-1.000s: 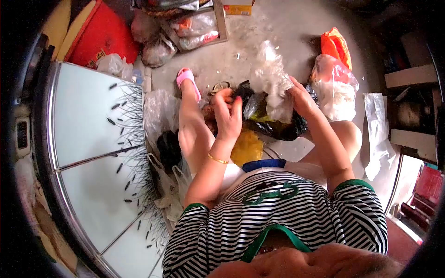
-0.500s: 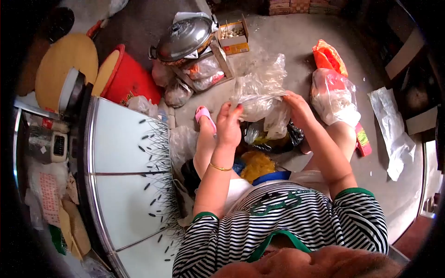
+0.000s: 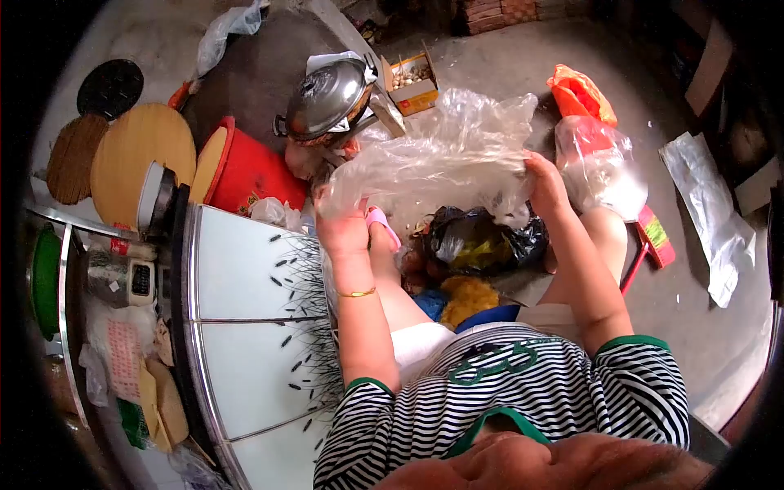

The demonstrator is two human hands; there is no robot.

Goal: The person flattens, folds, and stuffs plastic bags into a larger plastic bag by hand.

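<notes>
A clear plastic bag [image 3: 441, 163] is stretched wide between my two hands, in front of my knees. My left hand [image 3: 343, 233] grips its left end, the fingers partly behind the film. At the other end my right hand [image 3: 545, 184] pinches the bag's edge. Beneath the bag, on the floor between my legs, lies an open black plastic bag [image 3: 523, 245] with yellowish and clear stuff inside. Closer to me are a fuzzy golden-yellow thing [image 3: 468, 300] and something blue [image 3: 430, 303].
A lidded metal pan [image 3: 327, 94] sits on a low wooden stand beside a small box of pale round items [image 3: 412, 82]. Left are a red bucket [image 3: 253, 175] and a glass-fronted cabinet [image 3: 253, 286]. Right lie an orange bag [image 3: 581, 96], a filled clear bag [image 3: 600, 167] and a silvery sheet [image 3: 710, 216].
My left hand has moved left, away from my right hand, and the bunched clear bag is now spread out wide. The view has shifted slightly.
</notes>
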